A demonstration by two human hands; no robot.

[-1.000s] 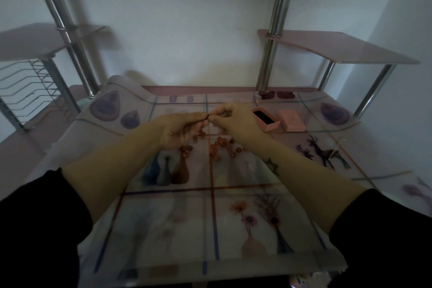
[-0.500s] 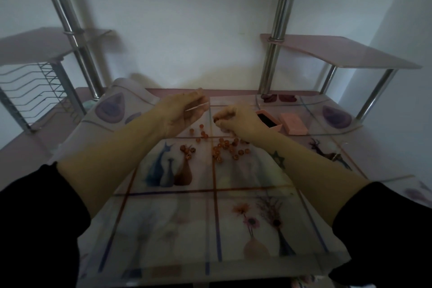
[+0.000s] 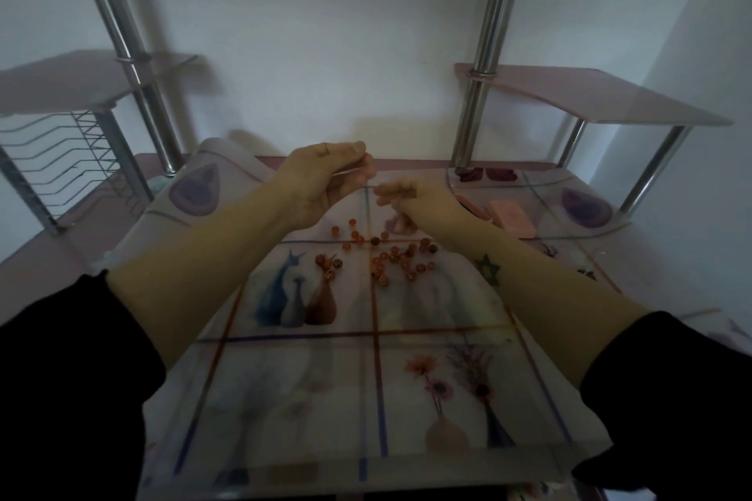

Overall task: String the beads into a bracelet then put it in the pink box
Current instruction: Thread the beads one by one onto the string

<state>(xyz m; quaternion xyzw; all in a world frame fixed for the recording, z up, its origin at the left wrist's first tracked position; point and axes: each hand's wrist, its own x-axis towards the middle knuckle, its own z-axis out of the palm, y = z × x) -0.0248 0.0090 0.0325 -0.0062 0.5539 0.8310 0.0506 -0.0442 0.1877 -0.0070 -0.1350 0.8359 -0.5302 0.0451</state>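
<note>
beads (image 3: 391,256): small, round, orange-brown | loose on tablecloth (image 3: 309,370) | thread (image 3: 346,173): thin, pale

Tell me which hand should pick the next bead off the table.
Probably right. The right hand hovers just above the loose beads, while the left hand is higher up and already pinches the string in its fingers.

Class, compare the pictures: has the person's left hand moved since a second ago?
Yes. The left hand has lifted up and back, away from the loose beads and the right hand.
</note>
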